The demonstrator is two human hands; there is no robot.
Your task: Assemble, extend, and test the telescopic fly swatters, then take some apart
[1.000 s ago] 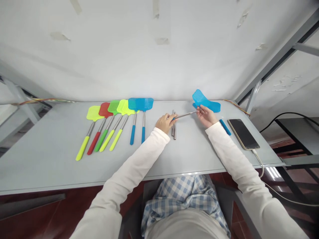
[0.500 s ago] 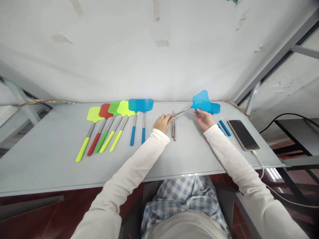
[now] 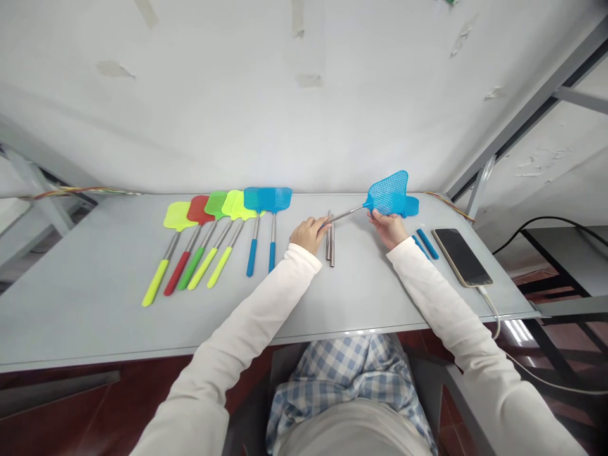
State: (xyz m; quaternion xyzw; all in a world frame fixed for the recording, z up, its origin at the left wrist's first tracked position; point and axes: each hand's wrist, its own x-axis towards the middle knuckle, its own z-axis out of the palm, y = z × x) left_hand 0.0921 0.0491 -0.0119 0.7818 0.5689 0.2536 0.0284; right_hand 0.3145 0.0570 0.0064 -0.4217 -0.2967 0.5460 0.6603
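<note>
A blue fly swatter (image 3: 387, 194) with a metal shaft is held above the table between both hands. My left hand (image 3: 308, 235) is closed around its handle end, most of which the fingers hide. At the other end, my right hand (image 3: 388, 228) pinches the lower edge of the mesh head. Two metal tubes (image 3: 331, 244) lie side by side on the table just right of my left hand. Another blue swatter head (image 3: 411, 206) rests partly behind the held one. Two blue handle grips (image 3: 428, 244) lie right of my right hand, one partly covered by the sleeve.
Several fly swatters in yellow, red and green (image 3: 186, 263) lie in a row on the left of the grey table (image 3: 114, 329), with two blue ones (image 3: 272, 221) beside them. A phone (image 3: 462, 258) with a white charging cable (image 3: 491, 304) lies at the right. A wall stands behind.
The held swatter's head has turned and tilted slightly, its far corner shifting right. Both hands keep their grip in nearly the same place. The camera view has shifted slightly.
</note>
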